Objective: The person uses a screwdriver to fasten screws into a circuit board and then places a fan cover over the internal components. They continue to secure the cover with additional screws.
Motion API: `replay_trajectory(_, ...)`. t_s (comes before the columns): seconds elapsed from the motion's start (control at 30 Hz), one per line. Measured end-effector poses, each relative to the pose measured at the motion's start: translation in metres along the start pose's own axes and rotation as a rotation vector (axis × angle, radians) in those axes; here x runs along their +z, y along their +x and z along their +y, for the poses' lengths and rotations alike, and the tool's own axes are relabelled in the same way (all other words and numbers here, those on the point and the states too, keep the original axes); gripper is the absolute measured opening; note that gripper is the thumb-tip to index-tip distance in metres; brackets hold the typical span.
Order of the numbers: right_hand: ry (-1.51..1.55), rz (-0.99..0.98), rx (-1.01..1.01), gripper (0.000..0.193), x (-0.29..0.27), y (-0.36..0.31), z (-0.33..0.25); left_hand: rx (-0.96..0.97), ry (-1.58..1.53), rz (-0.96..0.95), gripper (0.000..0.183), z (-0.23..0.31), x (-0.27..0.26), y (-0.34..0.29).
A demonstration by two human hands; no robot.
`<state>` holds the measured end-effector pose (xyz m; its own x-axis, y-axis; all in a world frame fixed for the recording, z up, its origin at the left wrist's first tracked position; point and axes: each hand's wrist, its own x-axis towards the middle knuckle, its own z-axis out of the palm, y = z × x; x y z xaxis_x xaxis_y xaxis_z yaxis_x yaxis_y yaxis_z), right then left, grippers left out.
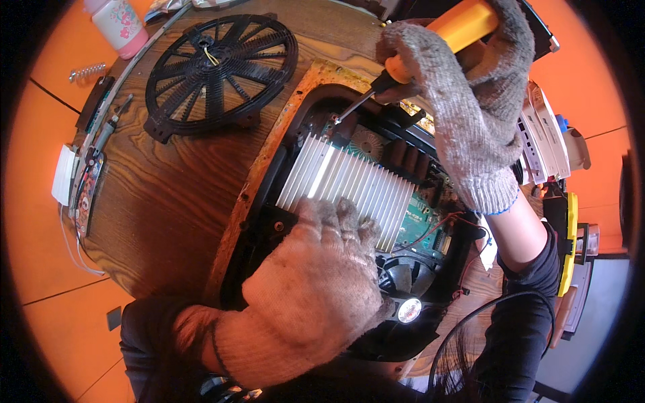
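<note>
A silver finned heat sink point(342, 181) sits on a green circuit board point(420, 221) inside a black-lined housing. My left hand point(319, 275), in a dirty white knit glove, lies over the near side of the heat sink, its fingers bent and pressed against the fins. In my gloved right hand point(463, 94) is a screwdriver point(463, 30) with a yellow handle, gripped at the upper right. Its shaft slants down to the left, and the tip meets a spot at the board's far left corner, just past the fins. Any screw there is too small to make out.
A round black fan frame point(222, 70) lies on the wooden table point(154, 215), left of the housing. A small fan point(403, 272) and thin red wires are near my left hand. A pink-and-white bottle point(119, 27) stands far left; white boxes point(544, 134) are at right.
</note>
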<state>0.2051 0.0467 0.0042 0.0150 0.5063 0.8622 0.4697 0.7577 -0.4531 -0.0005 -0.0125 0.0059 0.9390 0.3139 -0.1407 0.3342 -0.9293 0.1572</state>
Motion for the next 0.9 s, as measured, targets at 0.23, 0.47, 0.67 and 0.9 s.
replay_trajectory(0.23, 0.041, -0.026, 0.158, 0.067, -0.024, -0.008, -0.006, 0.021, 0.137, -0.038, 0.069, 0.003, 0.008, -0.001)
replay_trajectory(0.47, 0.050, -0.072, 0.242, 0.060, -0.061, -0.006, -0.039, 0.006, -0.032, 0.089, 0.068, -0.006, 0.002, -0.011)
replay_trajectory(0.67, -0.026, 0.068, 0.274, 0.057, -0.085, -0.008, -0.105, -0.180, -0.170, 0.465, 0.048, -0.028, 0.006, -0.071)
replay_trajectory(0.9, -0.014, 0.291, 0.195, 0.062, -0.112, -0.026, -0.180, -0.578, -0.532, 0.276, 0.070, -0.026, 0.044, -0.093)
